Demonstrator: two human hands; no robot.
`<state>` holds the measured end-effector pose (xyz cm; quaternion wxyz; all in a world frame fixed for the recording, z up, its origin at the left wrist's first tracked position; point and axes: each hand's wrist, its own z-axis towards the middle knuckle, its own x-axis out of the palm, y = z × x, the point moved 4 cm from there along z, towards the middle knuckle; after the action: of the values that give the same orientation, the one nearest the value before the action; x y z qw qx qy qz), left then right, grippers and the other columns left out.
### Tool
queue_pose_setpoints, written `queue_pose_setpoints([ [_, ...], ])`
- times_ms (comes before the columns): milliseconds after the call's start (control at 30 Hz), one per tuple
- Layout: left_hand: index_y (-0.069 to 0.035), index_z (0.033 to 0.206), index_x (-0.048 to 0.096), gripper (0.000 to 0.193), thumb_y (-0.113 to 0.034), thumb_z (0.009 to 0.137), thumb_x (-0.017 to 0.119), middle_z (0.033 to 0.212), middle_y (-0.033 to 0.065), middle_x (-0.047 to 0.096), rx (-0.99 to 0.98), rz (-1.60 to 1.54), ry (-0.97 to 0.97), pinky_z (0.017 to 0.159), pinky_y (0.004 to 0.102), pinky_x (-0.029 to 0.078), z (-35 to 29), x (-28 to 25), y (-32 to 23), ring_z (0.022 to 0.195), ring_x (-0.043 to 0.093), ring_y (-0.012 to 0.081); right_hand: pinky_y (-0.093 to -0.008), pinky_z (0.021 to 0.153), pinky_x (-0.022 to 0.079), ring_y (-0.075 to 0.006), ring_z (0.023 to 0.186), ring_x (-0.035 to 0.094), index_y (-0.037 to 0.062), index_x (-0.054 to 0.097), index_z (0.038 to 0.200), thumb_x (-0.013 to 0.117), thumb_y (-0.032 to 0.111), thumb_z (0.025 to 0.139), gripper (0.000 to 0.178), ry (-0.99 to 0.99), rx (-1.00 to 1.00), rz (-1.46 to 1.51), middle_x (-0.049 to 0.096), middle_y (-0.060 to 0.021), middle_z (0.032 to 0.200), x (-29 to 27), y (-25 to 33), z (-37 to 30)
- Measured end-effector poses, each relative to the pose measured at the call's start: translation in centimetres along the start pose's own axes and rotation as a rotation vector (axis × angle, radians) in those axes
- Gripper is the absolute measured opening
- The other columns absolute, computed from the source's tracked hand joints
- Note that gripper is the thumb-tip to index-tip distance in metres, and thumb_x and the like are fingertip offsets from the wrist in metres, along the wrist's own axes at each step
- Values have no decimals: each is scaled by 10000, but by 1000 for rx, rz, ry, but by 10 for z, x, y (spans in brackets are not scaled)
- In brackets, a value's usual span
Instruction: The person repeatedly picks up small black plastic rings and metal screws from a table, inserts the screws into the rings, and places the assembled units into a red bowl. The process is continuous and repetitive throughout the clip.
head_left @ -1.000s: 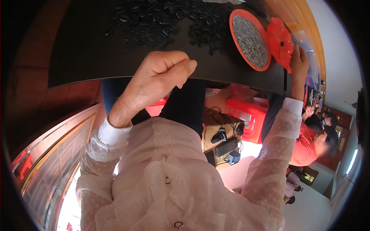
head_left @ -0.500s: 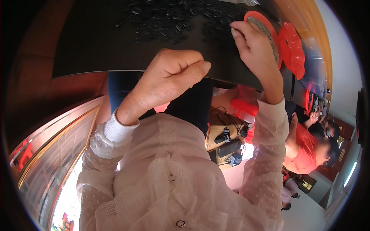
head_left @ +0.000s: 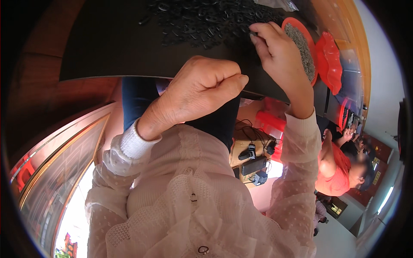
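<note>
A black table (head_left: 112,47) carries a spread heap of small black ring-like parts (head_left: 206,19). My left hand (head_left: 198,92) is closed in a fist at the table's near edge, thumb pressed along the forefinger; whatever may be inside is hidden. My right hand (head_left: 279,53) reaches onto the table, its bent fingertips touching the right end of the heap. Whether they pinch a part is unclear. Just right of that hand sits an orange round dish (head_left: 315,71) filled with tiny grey pieces. Both my sleeves are white lace.
A red scalloped dish (head_left: 330,60) lies beside the orange one. Below the table, a box holds dark devices with cables (head_left: 251,161), and a red stool (head_left: 271,122) stands near it. Another person in an orange-red top (head_left: 337,176) works at the right.
My right hand has come from behind the orange dish, leftward across it, down onto the heap of black parts. My left fist has stayed closed and has barely shifted.
</note>
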<state>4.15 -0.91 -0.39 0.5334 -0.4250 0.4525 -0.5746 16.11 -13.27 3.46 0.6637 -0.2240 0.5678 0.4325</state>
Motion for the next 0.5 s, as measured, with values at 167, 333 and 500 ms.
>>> queue_pose_setpoints([
  [167,-20,637,452,295,-68,912,547,527,-19,431,43,38,-20,428,244,294,-3,0,-1,478,373,37,-361,651,480,-297,772,603,40,592,1004,626,58,831,178,21,-58,69,582,-104,894,0,9,3],
  [333,-20,634,453,296,-68,909,553,531,-24,430,31,38,-18,428,241,291,-1,-1,1,484,369,32,-412,668,499,-328,839,614,56,600,998,609,110,832,174,75,-75,-18,597,-94,940,10,5,12],
  [500,-20,635,456,296,-66,909,556,537,-33,426,28,31,-23,429,238,288,0,0,2,494,365,25,-401,663,488,-315,824,610,63,593,1020,608,78,824,198,87,-26,-75,585,-107,933,8,-1,14],
])
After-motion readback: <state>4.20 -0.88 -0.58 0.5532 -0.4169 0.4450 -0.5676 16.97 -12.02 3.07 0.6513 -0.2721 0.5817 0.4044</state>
